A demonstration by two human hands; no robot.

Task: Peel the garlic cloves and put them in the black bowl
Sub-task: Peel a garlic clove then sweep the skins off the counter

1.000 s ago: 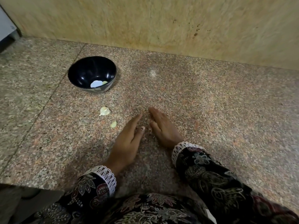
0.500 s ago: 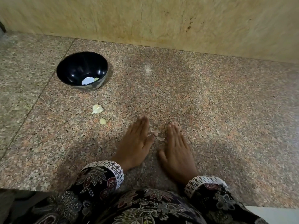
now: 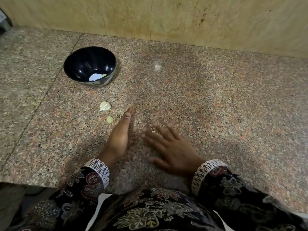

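So it's a speckled pinkish-grey granite counter [image 3: 208, 97] with a seam line running diagonally down the left side; behind it there's a yellowish stone wall [image 3: 166, 17] with some dark stains up toward the right; lighting's kinda dim. The black bowl [image 3: 78, 64] sits toward the back left of the counter, glossy inside, with a pale peeled clove [image 3: 95, 77] and a smaller yellowish bit lying at the bottom. On the counter in front of the bowl there's a garlic clove [image 3: 105, 106] with whitish papery skin on it; just beside that, closer to the person, a smaller pale garlic piece [image 3: 110, 119]. The left hand [image 3: 119, 139] stands on its edge on the counter, fingers straight and together, right next to the small piece, holding nothing; the right hand [image 3: 170, 147] is flat, fingers spread apart, blurred, with a scrap of garlic skin [image 3: 152, 129] at its fingertips. Dark floral sleeves [image 3: 233, 197] with white lace cuffs on both arms.
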